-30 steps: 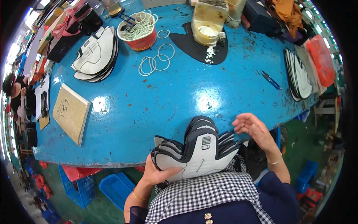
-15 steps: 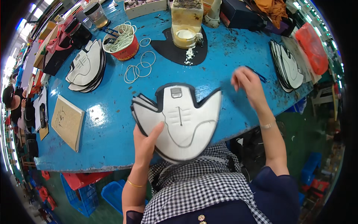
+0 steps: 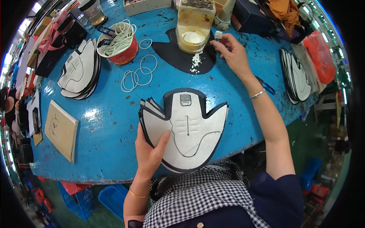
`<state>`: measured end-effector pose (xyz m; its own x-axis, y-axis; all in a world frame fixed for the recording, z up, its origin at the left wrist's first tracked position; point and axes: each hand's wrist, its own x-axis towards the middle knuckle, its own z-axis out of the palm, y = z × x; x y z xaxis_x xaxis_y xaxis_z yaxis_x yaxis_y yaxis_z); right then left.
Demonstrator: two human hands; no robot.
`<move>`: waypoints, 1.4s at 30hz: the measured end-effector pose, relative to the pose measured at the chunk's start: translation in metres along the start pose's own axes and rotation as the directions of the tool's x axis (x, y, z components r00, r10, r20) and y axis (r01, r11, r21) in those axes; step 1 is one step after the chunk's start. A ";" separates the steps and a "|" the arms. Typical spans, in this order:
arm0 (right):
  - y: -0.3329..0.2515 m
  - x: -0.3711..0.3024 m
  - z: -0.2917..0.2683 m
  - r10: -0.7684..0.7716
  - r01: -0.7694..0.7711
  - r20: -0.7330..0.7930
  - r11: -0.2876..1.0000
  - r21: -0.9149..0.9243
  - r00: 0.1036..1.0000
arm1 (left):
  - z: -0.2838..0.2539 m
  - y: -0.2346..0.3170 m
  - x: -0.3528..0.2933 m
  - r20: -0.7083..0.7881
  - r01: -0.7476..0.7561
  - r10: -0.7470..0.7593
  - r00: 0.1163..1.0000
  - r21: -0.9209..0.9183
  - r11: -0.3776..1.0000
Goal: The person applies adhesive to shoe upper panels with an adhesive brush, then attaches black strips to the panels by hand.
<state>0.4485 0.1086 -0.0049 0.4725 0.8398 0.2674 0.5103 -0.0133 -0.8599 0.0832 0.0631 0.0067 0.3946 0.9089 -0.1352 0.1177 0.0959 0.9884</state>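
Observation:
My left hand grips the near left edge of a stack of shoe uppers, its thumb on the top piece. They are white with black edging and stitched lines, and rest at the table's near edge. My right hand is reached out beside a yellowish round tub of white paste or powder. Between its fingertips is a small whitish, block-like thing whose kind I cannot make out. White crumbs lie in front of the tub on a black shoe-upper-shaped piece.
Further stacks of uppers lie at the left and right. A red tub holds pale elastic bands, with loose bands nearby. A tan notebook lies at the left. A blue-handled tool lies right of my forearm.
My right hand has moved forward and left to the paste tub, and the small whitish thing is now at its fingertips. My left hand still holds the stack, now lying flatter.

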 end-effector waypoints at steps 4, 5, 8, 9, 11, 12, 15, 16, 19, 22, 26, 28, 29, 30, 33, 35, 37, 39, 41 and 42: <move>-0.012 0.013 -0.011 -0.022 0.009 0.101 0.991 0.132 0.995 | -0.001 0.003 0.002 0.014 -0.041 0.040 0.999 0.078 0.996; -0.016 0.017 -0.013 -0.024 0.003 0.138 0.988 0.156 0.990 | 0.001 0.005 0.002 0.009 -0.038 0.037 0.999 0.072 0.997; -0.026 0.030 -0.005 -0.027 -0.005 0.150 0.978 0.210 0.988 | 0.001 0.008 0.003 -0.063 -0.345 0.409 0.911 0.426 0.836; -0.026 0.034 -0.003 -0.033 -0.006 0.148 0.968 0.253 0.988 | -0.004 0.008 0.001 -0.012 -0.476 0.563 0.826 0.521 0.709; -0.027 0.041 -0.002 -0.042 0.001 0.173 0.972 0.235 0.984 | -0.008 0.009 -0.006 0.057 -0.577 0.688 0.723 0.597 0.557; -0.031 0.045 0.002 -0.091 0.054 0.171 0.977 0.208 0.981 | -0.010 0.011 -0.011 0.330 -0.689 0.611 0.719 0.457 0.563; -0.029 0.052 0.009 -0.135 0.098 0.207 0.979 0.181 0.969 | -0.004 0.016 -0.022 0.675 -0.745 0.418 0.608 0.304 0.593; -0.029 0.053 0.013 -0.176 0.162 0.168 0.982 0.095 0.970 | -0.001 0.016 -0.024 0.758 -0.745 0.319 0.570 0.313 0.589; -0.039 0.053 0.020 -0.192 0.207 0.161 0.975 -0.082 0.968 | -0.001 0.008 -0.024 0.738 -0.777 0.365 0.568 0.335 0.533; -0.052 0.051 0.024 -0.140 0.160 0.097 0.958 -0.238 0.985 | 0.001 0.003 -0.027 0.714 -0.784 0.394 0.579 0.355 0.509; -0.054 0.051 0.021 -0.092 0.130 0.130 0.938 -0.323 0.987 | 0.005 -0.002 -0.030 0.695 -0.795 0.417 0.585 0.390 0.464; -0.059 0.049 0.020 -0.079 0.096 0.094 0.977 -0.193 0.992 | 0.003 0.000 -0.030 0.683 -0.776 0.417 0.600 0.368 0.512; -0.061 0.047 0.021 -0.075 0.093 0.101 0.978 -0.188 0.992 | 0.002 -0.001 -0.034 0.681 -0.770 0.411 0.606 0.374 0.516; -0.062 0.044 0.020 -0.131 0.149 0.090 0.962 -0.228 0.987 | 0.000 -0.004 -0.038 0.631 -0.787 0.491 0.600 0.356 0.504; -0.065 0.032 0.018 -0.219 0.240 0.101 0.918 -0.314 0.970 | -0.002 -0.012 -0.044 0.565 -0.801 0.570 0.596 0.368 0.473; -0.065 0.026 0.015 -0.285 0.324 0.161 0.881 -0.344 0.945 | -0.001 -0.012 -0.045 0.553 -0.799 0.577 0.600 0.394 0.454; -0.071 0.019 0.015 -0.173 0.195 0.104 0.943 -0.270 0.979 | -0.001 -0.012 -0.046 0.546 -0.791 0.573 0.611 0.425 0.440; -0.073 0.007 0.010 -0.055 0.065 0.057 0.979 -0.191 0.997 | 0.000 -0.008 -0.048 0.553 -0.777 0.547 0.629 0.446 0.444; -0.066 -0.014 -0.002 -0.129 0.126 0.165 0.992 0.027 0.978 | 0.000 -0.005 -0.049 0.554 -0.762 0.523 0.648 0.470 0.446; -0.077 -0.034 0.000 -0.086 0.061 0.249 0.992 0.107 0.965 | 0.000 -0.005 -0.049 0.555 -0.761 0.521 0.649 0.458 0.459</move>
<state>0.3937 0.0813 0.0523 0.2329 0.9463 0.2241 0.4581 0.0966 -0.8836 0.0638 0.0183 0.0081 0.8229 0.4142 0.3890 0.1712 -0.8335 0.5254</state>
